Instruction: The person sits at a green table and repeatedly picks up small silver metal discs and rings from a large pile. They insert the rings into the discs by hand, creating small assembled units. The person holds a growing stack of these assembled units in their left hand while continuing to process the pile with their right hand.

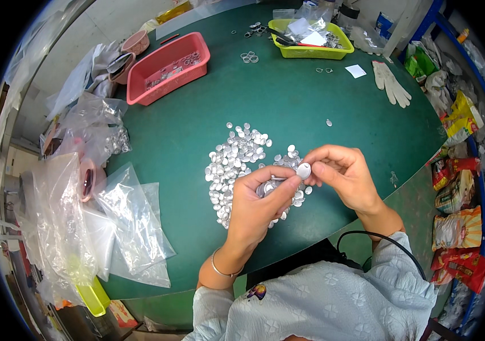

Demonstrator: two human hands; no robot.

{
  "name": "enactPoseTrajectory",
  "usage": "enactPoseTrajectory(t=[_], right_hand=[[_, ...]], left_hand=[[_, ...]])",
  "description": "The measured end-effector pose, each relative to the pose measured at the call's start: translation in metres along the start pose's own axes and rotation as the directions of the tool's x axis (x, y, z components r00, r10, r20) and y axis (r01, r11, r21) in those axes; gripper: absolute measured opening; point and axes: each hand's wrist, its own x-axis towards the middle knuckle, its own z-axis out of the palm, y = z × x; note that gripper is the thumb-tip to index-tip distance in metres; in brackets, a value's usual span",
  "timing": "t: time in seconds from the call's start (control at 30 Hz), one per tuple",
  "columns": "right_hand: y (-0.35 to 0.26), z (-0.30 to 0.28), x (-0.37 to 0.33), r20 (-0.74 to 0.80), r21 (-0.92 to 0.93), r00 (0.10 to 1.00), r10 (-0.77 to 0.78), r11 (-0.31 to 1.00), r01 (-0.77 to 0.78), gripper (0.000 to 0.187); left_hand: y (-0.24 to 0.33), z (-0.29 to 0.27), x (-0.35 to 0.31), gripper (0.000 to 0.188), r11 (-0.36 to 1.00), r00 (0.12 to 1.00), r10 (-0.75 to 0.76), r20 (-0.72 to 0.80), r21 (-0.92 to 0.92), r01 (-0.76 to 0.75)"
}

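Several small silver oval discs point(268, 187) are cupped in my left hand point(254, 204), whose fingers are closed round them. One white-silver oval disc point(304, 170) stands tilted at my left thumb tip, with a small dark mark near its upper edge. My right hand point(347, 176) pinches at the right edge of that disc, its fingers bent. Under and to the left of both hands a loose pile of similar discs point(228, 167) is spread on the green table point(185, 142). A lone disc point(329, 122) lies beyond my right hand.
A pink bin point(168, 88) with small metal pieces stands far left. At the far right are a yellow-green tray point(310, 52), a white glove point(391, 85) and a white paper square point(355, 71). Clear plastic bags point(134, 227) cover the left edge; a shelf point(472, 142) stands right.
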Motion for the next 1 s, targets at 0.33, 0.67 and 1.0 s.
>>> enactPoseTrajectory(t=[0.33, 0.67, 1.0], right_hand=[[-0.0017, 0.0046, -0.0004, 0.049, 0.000, 0.994, -0.100, 0.995, 0.100, 0.020], [-0.0027, 0.0078, -0.0006, 0.085, 0.018, 0.984, -0.155, 0.988, 0.154, 0.026], [0.0007, 0.0074, 0.0001, 0.093, 0.060, 0.988, -0.122, 0.991, 0.116, 0.026]], left_hand=[[0.0014, 0.0003, -0.0026, 0.010, 1.000, 1.000, -0.001, 0.017, -0.024, 0.001], [0.0007, -0.0011, -0.0052, 0.010, 0.996, 0.997, -0.013, 0.081, -0.089, 0.020], [0.0001, -0.0021, -0.0060, 0.012, 0.960, 0.982, -0.097, 0.160, -0.247, 0.135]])
